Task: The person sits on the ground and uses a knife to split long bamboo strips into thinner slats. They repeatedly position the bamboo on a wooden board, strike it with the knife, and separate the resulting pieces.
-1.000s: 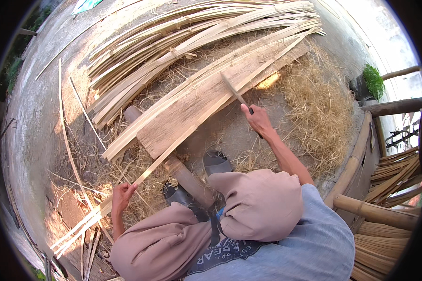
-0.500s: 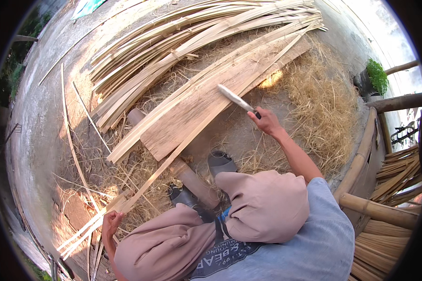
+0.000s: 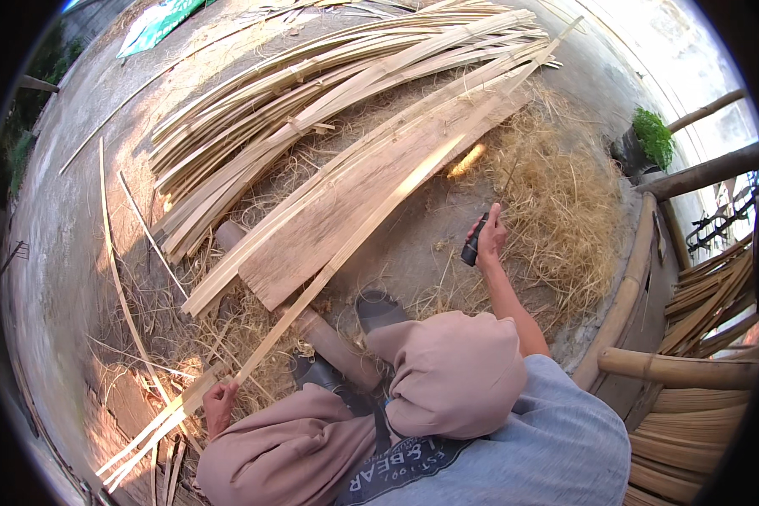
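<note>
My left hand (image 3: 219, 403) is closed on the near end of a long, pale bamboo strip (image 3: 291, 316). This strip slants up to the right along the near edge of a wide wooden board (image 3: 316, 232) and extends past the board's far end. In my right hand (image 3: 494, 238), right of the strip and apart from it, is a knife (image 3: 474, 241) gripped by its black handle. Its blade hardly shows from this angle. Several more bamboo strips (image 3: 249, 253) lie along the board's far edge.
Beyond the board lies a large bundle of bamboo strips (image 3: 312, 101). Under the board's near end is a brown cylinder (image 3: 337, 347). Curly shavings (image 3: 565, 219) heap at the right. A bamboo-pole frame (image 3: 675, 371) stands at far right, by stacked strips (image 3: 691, 451).
My right hand has lowered the knife toward me, away from the board, and turned it so the blade hardly shows. The held strip now reaches farther past the board's far end.
</note>
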### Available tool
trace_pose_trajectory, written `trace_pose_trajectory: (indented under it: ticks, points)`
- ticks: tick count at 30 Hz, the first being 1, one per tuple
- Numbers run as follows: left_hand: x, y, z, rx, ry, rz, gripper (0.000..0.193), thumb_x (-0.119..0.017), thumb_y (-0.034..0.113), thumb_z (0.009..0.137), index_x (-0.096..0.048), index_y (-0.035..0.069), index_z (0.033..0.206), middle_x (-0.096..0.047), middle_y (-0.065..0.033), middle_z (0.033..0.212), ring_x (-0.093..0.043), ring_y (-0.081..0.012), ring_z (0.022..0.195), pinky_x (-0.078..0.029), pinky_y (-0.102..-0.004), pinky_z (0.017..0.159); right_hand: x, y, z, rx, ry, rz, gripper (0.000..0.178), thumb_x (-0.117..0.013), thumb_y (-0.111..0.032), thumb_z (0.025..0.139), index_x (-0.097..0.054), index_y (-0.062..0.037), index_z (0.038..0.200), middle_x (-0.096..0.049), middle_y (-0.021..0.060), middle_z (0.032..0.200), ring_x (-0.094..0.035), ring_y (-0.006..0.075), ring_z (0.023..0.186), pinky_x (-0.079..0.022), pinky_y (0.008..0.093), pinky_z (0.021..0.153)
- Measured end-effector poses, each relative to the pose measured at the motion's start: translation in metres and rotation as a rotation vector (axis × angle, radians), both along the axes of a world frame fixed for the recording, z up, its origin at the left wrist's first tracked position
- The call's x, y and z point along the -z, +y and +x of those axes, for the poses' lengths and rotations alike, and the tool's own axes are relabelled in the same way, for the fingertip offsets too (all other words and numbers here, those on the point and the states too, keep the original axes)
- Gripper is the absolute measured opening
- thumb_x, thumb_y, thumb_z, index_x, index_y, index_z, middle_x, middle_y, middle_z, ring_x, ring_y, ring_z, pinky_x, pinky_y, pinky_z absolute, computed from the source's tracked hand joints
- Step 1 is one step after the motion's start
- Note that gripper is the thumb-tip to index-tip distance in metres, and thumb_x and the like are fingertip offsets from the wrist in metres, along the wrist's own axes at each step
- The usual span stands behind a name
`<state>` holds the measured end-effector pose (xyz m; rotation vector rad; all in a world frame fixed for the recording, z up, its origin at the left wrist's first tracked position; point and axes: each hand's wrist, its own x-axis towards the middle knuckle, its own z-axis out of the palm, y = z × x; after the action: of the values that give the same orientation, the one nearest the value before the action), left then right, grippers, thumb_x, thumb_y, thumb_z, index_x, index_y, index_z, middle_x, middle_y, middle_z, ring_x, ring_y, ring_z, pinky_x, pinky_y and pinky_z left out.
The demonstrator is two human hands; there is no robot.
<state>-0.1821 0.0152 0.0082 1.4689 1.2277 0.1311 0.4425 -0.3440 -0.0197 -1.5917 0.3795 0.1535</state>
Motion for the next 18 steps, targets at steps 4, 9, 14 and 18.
trace_pose_trajectory:
  ticks: [4, 9, 14, 18]
  points:
    - [-0.006, -0.02, 0.058, -0.025, -0.013, -0.061, 0.032, -0.08, 0.032, 0.095, -0.069, 0.007, 0.079, -0.059, 0.0046, 0.068, -0.045, -0.0034, 0.058, -0.032, -0.0225, 0.054, -0.009, 0.012, -0.025, -0.049, -0.149, -0.091, 0.063, -0.049, -0.063, 0.105, -0.055, -0.0043, 0.084, -0.057, 0.006, 0.061, -0.061, 0.0169, 0.049, -0.051, 0.0343, 0.047]
    - [-0.013, -0.044, 0.152, 0.174, 0.106, 0.071, 0.042, -0.075, 0.042, 0.097, -0.07, 0.004, 0.08, -0.058, 0.0009, 0.063, -0.046, -0.0077, 0.057, -0.034, -0.0288, 0.053, -0.034, 0.032, -0.04, -0.306, -0.383, -0.435, 0.06, -0.053, -0.059, 0.105, -0.059, -0.0019, 0.086, -0.059, 0.0098, 0.059, -0.064, 0.0192, 0.05, -0.05, 0.0366, 0.049]
    - [0.0, -0.051, 0.189, 0.307, 0.284, 0.283, 0.036, -0.075, 0.041, 0.096, -0.075, 0.005, 0.096, -0.063, -0.0069, 0.067, -0.054, -0.0175, 0.058, -0.04, -0.0367, 0.056, -0.022, 0.059, -0.01, -0.708, -0.525, -0.797, 0.063, -0.059, -0.059, 0.101, -0.06, 0.0016, 0.082, -0.062, 0.0239, 0.068, -0.066, 0.0409, 0.069, -0.048, 0.0499, 0.064]
    - [0.013, -0.076, 0.201, 0.229, -0.198, 0.835, 0.037, -0.077, 0.037, 0.096, -0.077, 0.006, 0.117, -0.069, -0.0087, 0.072, -0.059, -0.0201, 0.059, -0.044, -0.0393, 0.058, 0.0, 0.075, 0.008, -0.648, -0.402, -0.855, 0.066, -0.059, -0.058, 0.101, -0.059, 0.0031, 0.077, -0.063, 0.0256, 0.069, -0.062, 0.0449, 0.066, -0.047, 0.0504, 0.062]
